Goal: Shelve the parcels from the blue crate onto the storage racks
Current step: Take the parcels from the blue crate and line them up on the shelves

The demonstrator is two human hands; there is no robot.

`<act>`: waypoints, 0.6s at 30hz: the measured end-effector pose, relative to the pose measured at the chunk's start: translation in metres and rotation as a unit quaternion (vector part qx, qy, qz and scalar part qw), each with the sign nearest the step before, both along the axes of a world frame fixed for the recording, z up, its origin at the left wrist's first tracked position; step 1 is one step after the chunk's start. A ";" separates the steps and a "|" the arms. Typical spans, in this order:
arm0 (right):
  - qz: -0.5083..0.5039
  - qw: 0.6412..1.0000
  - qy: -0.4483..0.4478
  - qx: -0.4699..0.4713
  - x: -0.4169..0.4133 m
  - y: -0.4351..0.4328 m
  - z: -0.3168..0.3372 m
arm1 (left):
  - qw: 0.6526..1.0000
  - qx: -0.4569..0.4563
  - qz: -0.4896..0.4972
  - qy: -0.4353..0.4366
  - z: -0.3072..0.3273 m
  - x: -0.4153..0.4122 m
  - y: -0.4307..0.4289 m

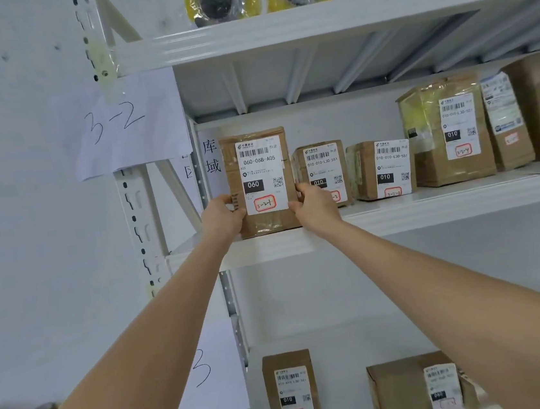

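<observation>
White storage rack [397, 213], frame centre: left hand [221, 218] and right hand [315, 204] grip an upright parcel [261, 181] seated at the shelf's left end. Placement step; release presumably follows.

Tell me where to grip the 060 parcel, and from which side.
Pinch the 060 parcel by its lower side edges from the front, as the left hand and right hand do: it stands upright at the shelf lip, label outward.
</observation>
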State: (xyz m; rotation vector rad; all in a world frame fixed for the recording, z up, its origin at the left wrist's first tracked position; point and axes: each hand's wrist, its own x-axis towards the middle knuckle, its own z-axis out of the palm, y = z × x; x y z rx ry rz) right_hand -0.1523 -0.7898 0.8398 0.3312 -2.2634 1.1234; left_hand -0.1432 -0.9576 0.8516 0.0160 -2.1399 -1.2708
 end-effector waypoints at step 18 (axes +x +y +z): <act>-0.054 0.996 -0.056 0.047 -0.032 -0.012 0.016 | 0.998 -0.053 0.014 -0.032 0.008 -0.036 -0.005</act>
